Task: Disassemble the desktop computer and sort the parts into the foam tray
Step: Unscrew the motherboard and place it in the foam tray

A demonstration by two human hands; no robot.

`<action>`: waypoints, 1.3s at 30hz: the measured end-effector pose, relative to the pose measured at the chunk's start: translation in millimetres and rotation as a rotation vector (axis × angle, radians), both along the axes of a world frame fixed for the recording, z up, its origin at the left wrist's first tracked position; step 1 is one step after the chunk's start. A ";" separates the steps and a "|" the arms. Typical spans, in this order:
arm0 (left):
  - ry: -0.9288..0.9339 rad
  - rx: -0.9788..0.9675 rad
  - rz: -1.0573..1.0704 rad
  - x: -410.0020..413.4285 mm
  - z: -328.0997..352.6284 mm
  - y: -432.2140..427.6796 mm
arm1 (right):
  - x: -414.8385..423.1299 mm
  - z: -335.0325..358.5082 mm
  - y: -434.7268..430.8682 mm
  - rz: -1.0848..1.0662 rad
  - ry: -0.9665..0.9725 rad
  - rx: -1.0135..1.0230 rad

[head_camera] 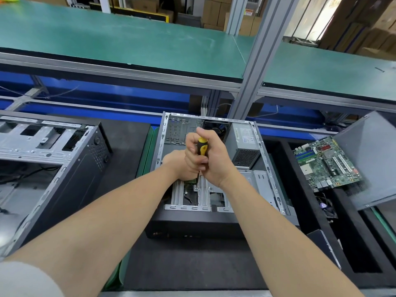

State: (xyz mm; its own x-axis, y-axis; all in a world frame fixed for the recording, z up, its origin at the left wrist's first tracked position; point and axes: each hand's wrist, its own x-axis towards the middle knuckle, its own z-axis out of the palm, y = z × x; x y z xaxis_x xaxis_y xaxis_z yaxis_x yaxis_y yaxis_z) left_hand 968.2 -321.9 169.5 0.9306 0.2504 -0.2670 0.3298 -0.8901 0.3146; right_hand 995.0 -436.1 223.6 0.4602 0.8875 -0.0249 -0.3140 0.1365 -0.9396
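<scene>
Open desktop case [263, 183] lies flat at centre of worktop [182, 264], w/ PSU [244, 144] in its far-right corner. Right hand [214, 159] is clamped round the yellow/black screwdriver [202, 146] handle, thumb on top, shaft near upright, tip down on the drive cage [188, 198] at the case's near end. Left hand [176, 166] sits tight against the right one, beside the shaft. Its fingers are hidden, so its grip can't be told. Foam tray [308, 202] is just right of the case, w/ a motherboard [325, 163] in a far compartment & a tilted grey side panel [368, 159] at the board's right edge. A 2nd open case [53, 157] is at left.
</scene>
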 end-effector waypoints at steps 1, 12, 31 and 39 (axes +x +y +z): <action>-0.003 0.063 -0.024 0.3 1.1 -0.7 | -2.7 0.0 -0.1 -0.071 -0.010 0.003; 0.023 0.080 -0.079 4.0 5.7 -2.7 | -38.2 3.4 14.6 -0.972 -0.024 -0.242; -0.002 0.134 -0.109 0.9 -2.1 4.4 | 15.9 -0.2 5.0 0.153 0.164 -0.011; 0.026 0.133 -0.124 2.6 -3.5 3.8 | 7.0 3.2 -1.1 -0.047 -0.056 -0.100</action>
State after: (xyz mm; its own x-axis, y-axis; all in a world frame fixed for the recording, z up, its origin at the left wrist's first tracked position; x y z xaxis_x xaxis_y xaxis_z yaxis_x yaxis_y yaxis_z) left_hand 970.9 -318.1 166.0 0.9496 0.1695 -0.2639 0.2219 -0.9576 0.1837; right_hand 1002.0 -437.2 226.8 0.5039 0.8595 -0.0859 -0.2566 0.0540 -0.9650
